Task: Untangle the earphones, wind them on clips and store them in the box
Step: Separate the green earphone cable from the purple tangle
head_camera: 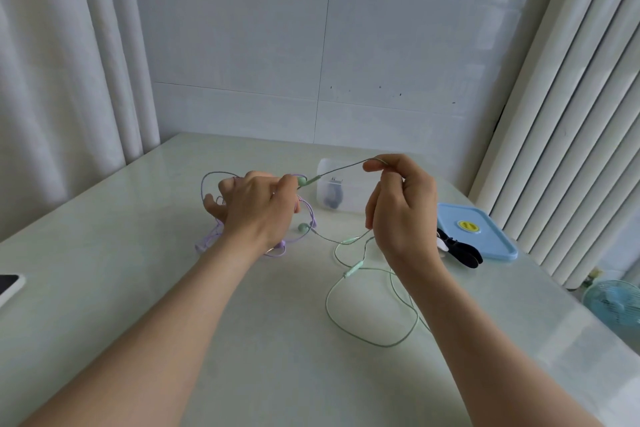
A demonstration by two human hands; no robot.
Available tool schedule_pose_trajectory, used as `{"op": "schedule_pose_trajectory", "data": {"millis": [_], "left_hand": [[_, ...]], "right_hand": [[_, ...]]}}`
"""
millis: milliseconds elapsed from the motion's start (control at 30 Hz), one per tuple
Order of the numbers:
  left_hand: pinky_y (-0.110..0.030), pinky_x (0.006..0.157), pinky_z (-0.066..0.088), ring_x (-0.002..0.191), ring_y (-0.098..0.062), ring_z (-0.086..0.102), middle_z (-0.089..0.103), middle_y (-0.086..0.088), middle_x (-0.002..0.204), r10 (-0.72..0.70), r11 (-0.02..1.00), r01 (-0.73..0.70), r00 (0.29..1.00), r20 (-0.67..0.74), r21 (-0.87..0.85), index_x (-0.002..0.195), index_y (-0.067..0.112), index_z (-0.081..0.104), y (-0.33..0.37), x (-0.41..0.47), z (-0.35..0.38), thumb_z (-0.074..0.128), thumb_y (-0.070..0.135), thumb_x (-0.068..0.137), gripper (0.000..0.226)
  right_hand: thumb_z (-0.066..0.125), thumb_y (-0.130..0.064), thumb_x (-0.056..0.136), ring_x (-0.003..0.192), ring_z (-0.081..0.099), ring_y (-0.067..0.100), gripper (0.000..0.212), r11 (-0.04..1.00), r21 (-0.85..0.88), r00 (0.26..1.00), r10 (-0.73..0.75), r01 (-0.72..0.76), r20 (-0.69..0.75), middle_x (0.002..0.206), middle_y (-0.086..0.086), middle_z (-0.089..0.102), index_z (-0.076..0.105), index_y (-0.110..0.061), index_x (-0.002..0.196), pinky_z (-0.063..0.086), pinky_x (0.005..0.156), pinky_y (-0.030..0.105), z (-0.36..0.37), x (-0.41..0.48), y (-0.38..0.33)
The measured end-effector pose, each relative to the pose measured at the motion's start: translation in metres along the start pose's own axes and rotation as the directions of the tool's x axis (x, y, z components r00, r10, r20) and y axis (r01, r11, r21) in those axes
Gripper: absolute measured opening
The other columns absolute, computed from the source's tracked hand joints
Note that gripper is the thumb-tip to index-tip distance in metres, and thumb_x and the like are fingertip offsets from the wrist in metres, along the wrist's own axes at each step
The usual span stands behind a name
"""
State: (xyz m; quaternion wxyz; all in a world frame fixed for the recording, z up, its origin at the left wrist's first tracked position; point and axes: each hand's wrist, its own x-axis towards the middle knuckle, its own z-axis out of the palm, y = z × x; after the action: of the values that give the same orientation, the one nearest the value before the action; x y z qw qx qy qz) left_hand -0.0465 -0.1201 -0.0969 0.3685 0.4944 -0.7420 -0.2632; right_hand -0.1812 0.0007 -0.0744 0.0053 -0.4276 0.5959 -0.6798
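Observation:
My left hand holds a tangle of purple earphones above the table and pinches a green earbud at its fingertips. My right hand pinches the green earphone cable higher up, so the wire runs taut between both hands. The remaining green cable loops loosely on the table below my right wrist. A second green earbud hangs by the purple wire. A clear plastic box stands behind the hands. Black clips lie to the right.
A light blue lid with a yellow sticker lies at the right by the clips. A phone sits at the table's left edge. A small fan stands beyond the right edge. Curtains and a tiled wall close in the table.

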Motion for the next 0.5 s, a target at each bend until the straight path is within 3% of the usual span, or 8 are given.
{"op": "schedule_pose_trajectory", "data": {"millis": [67,167,233,300,333,400,467,500], "left_hand": [[-0.056,0.106,0.013,0.110,-0.030,0.032,0.073,0.013,0.087,0.019,1.000,-0.019,0.998,0.053,0.002,0.075,0.023,0.073,0.0004,-0.0021,0.0000,0.015,0.055,0.078,0.066],[-0.046,0.095,0.016,0.111,-0.026,0.031,0.076,0.015,0.081,0.034,0.999,-0.033,0.986,0.166,-0.008,0.083,0.021,0.075,-0.0004,-0.0030,-0.0003,0.027,0.055,0.089,0.059],[-0.046,0.104,0.032,0.116,-0.024,0.031,0.076,0.008,0.085,0.045,0.999,-0.042,0.970,0.240,-0.017,0.079,0.022,0.076,-0.0029,-0.0012,-0.0007,0.035,0.064,0.086,0.058],[-0.045,0.098,0.054,0.129,-0.022,0.030,0.068,0.006,0.095,0.032,0.999,-0.019,0.947,0.319,-0.045,0.074,0.026,0.078,-0.0018,-0.0034,-0.0008,0.044,0.074,0.078,0.060],[-0.044,0.096,0.057,0.136,-0.018,0.025,0.063,0.009,0.109,0.036,0.999,-0.028,0.934,0.356,-0.027,0.072,0.030,0.080,-0.0007,-0.0059,-0.0010,0.046,0.078,0.075,0.058],[-0.049,0.114,0.039,0.145,-0.011,0.010,0.057,0.019,0.138,0.084,0.986,-0.136,0.906,0.415,0.097,0.074,0.043,0.080,-0.0012,-0.0083,0.0012,0.044,0.082,0.076,0.053],[-0.054,0.120,0.014,0.152,-0.007,0.007,0.064,0.014,0.138,0.110,0.964,-0.201,0.896,0.431,0.172,0.075,0.050,0.079,-0.0040,-0.0083,0.0041,0.041,0.084,0.077,0.051],[-0.055,0.120,0.010,0.153,-0.008,0.008,0.066,0.010,0.135,0.103,0.964,-0.197,0.895,0.433,0.178,0.075,0.050,0.079,-0.0048,-0.0078,0.0045,0.040,0.085,0.076,0.052]], "right_hand": [[0.037,-0.009,0.091,0.039,0.045,0.018,0.036,1.000,-0.019,0.998,0.018,-0.019,-0.052,0.045,0.012,0.051,0.071,-0.018,0.090,0.033,0.043,0.025,-0.0001,0.0014,0.0003],[0.038,-0.006,0.093,0.038,0.043,0.016,0.036,0.998,-0.031,0.995,0.060,-0.063,-0.073,0.046,0.008,0.060,0.071,-0.015,0.082,0.034,0.042,0.024,-0.0026,0.0011,-0.0026],[0.037,-0.008,0.096,0.042,0.044,0.021,0.036,0.995,-0.007,0.994,0.102,-0.102,-0.045,0.059,0.007,0.071,0.069,-0.011,0.080,0.035,0.042,0.024,-0.0051,0.0013,-0.0049],[0.033,-0.007,0.098,0.041,0.047,0.025,0.035,0.987,0.067,0.989,0.148,-0.149,0.020,0.074,0.005,0.078,0.063,-0.007,0.081,0.038,0.042,0.025,-0.0056,0.0031,-0.0054],[0.031,-0.007,0.099,0.040,0.048,0.027,0.033,0.981,0.098,0.984,0.165,-0.170,0.063,0.080,0.005,0.079,0.059,-0.006,0.082,0.039,0.043,0.027,-0.0057,0.0040,-0.0053],[0.027,-0.006,0.100,0.040,0.053,0.030,0.030,0.965,0.130,0.966,0.205,-0.226,0.154,0.086,0.008,0.080,0.053,-0.008,0.085,0.036,0.047,0.030,-0.0058,0.0048,-0.0053],[0.024,-0.007,0.100,0.050,0.065,0.036,0.026,0.930,0.160,0.924,0.284,-0.330,0.258,0.088,0.013,0.080,0.048,-0.011,0.091,0.030,0.051,0.032,-0.0062,0.0046,-0.0055],[0.023,-0.008,0.101,0.058,0.071,0.038,0.025,0.905,0.176,0.895,0.323,-0.387,0.309,0.086,0.016,0.079,0.046,-0.013,0.094,0.030,0.054,0.034,-0.0059,0.0042,-0.0056]]}}
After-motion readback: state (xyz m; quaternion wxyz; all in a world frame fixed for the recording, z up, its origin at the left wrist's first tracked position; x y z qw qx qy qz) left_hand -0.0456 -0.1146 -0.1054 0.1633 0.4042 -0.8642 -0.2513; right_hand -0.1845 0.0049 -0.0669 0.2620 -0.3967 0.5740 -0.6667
